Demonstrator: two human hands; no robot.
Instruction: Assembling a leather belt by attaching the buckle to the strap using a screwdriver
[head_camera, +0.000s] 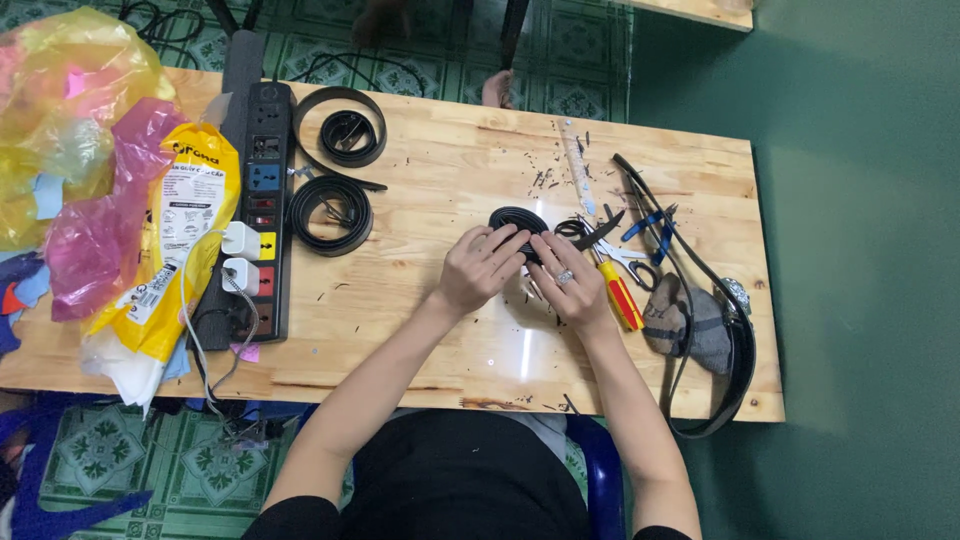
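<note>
Open bare wood on wooden table (420, 320) between power strip (262, 200) and left hand (478, 268); free passage there. Far strip of tabletop beyond rolled black belt (516, 222) mostly bare, only dark scraps scattered. Just right of right hand (572, 280): red-yellow screwdriver (620, 294), scissors (622, 252), blue-handled pliers (650, 220), crowding that side. Long black belt (738, 370) and grey pouch (690, 322) block right end. Two coiled belts (335, 205) beside strip. Plastic bags (95, 200) fill left end.
</note>
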